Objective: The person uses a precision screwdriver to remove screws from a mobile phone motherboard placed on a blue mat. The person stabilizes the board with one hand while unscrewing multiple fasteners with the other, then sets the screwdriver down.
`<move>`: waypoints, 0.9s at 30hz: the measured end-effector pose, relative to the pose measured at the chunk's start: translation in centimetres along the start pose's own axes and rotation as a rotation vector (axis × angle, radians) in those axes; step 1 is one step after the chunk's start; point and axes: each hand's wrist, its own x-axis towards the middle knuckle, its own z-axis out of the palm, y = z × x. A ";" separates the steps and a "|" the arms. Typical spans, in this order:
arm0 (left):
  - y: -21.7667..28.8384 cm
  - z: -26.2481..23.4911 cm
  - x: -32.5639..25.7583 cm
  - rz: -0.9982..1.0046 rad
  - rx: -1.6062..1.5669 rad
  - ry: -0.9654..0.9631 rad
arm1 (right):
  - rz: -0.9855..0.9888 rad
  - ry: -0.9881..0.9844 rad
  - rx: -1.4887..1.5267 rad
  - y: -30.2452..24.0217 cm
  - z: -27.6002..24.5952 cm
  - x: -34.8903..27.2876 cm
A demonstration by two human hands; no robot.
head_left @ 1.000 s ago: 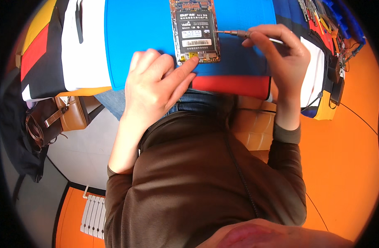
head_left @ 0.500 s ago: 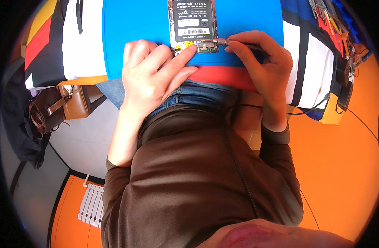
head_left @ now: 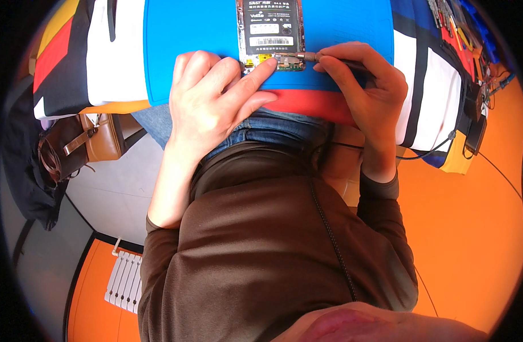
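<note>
An opened phone (head_left: pixel 270 31) with its back cover off lies on a blue work mat (head_left: pixel 193 34) at the top of the view. My left hand (head_left: pixel 216 100) rests on the mat with its index fingertip pressing the phone's lower edge. My right hand (head_left: pixel 367 94) grips a slim screwdriver (head_left: pixel 315 57), held like a pen, its tip touching the small circuit board at the phone's bottom right corner.
The table (head_left: pixel 427 85) wears a cloth of white, black, red, yellow and blue blocks. Hand tools (head_left: pixel 461 28) lie at its far right. A black cable (head_left: pixel 444 145) hangs off the edge. A brown bag (head_left: pixel 99 137) and dark clothing sit at the left, a white radiator (head_left: pixel 124 279) below.
The view has shifted, so the phone and mat sit nearer the top. My right hand has brought the screwdriver tip in to the phone's bottom corner; my left index finger now presses the lower edge.
</note>
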 end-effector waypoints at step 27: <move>-0.1 0.1 0.2 0.002 -0.028 0.005 | 0.043 0.058 0.095 0.2 0.3 -0.1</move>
